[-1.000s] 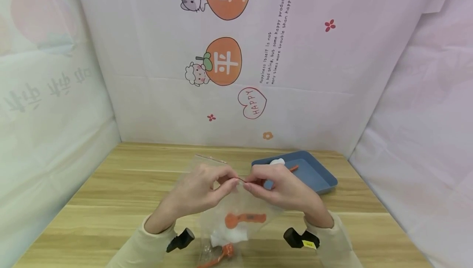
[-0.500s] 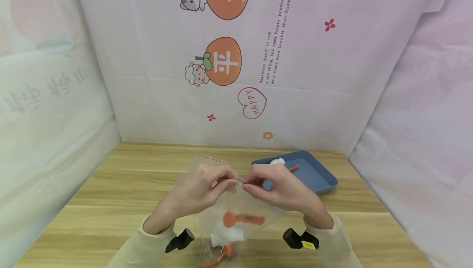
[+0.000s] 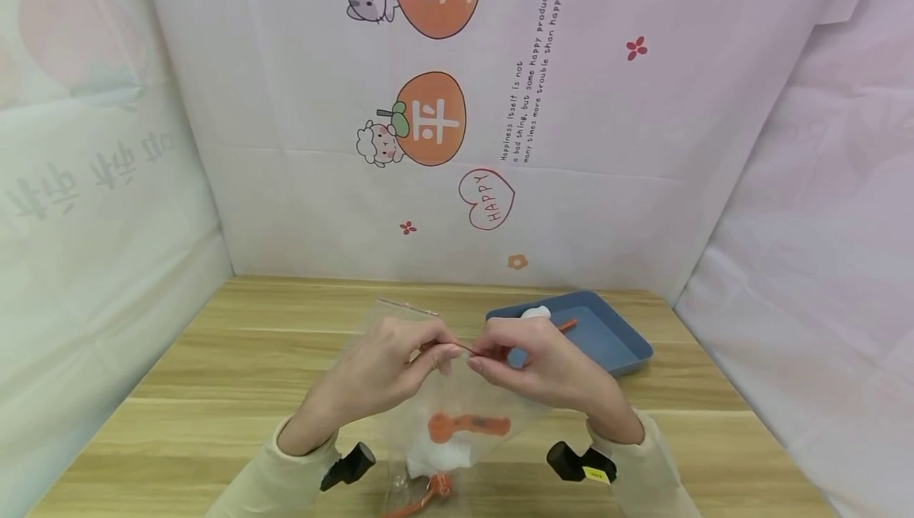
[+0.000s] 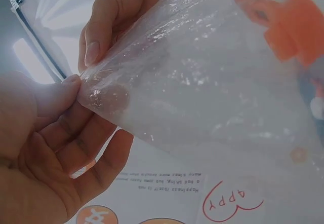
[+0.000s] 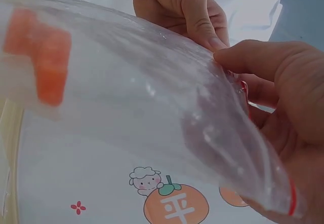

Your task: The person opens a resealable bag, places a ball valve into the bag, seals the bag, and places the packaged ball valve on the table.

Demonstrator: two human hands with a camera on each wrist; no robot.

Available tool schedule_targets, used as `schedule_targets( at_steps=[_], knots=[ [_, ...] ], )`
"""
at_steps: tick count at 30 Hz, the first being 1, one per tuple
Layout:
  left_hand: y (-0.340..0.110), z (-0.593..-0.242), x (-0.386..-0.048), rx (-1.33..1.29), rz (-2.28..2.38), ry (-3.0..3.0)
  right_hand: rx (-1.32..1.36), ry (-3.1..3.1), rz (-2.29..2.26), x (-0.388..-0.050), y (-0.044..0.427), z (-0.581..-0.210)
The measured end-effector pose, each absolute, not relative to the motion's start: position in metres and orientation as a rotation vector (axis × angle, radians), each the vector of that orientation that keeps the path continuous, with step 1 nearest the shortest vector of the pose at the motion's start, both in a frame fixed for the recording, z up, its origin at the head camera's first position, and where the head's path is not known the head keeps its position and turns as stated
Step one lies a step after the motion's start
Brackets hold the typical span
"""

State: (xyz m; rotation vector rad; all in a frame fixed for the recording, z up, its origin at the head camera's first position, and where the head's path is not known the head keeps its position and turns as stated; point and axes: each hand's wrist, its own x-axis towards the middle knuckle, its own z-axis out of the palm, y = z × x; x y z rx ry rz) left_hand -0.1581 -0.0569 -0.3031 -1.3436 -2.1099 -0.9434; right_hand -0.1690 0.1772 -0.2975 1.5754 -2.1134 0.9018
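Between my hands hangs a clear zip bag, held by its top edge. Its red zip line shows in the right wrist view. Fingers and thumb of my left hand pinch one part of that edge. My right hand pinches it close by, with a short stretch of red line between the two. Inside the bag, or seen through it, is an orange piece with a round end and a straight handle-like part. Its exact kind is unclear through the plastic.
Behind my right hand a blue tray holds a white object and a thin orange piece. Another clear bag lies behind my left hand. Nearer me are a white packet and a second orange piece in clear plastic.
The orange piece seen in the held bag has shifted slightly left as the bag swings a little. My left fingertips have moved slightly; my right hand keeps nearly the same place.
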Motion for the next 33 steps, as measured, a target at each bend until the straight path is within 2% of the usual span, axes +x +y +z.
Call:
schedule_targets(
  at_steps=[33],
  knots=[
    [-0.0577, -0.3026, -0.1570, -1.412, -0.924, -2.106, 1.613, -2.079, 0.889, -0.1663, 0.1772, -0.2971]
  ],
)
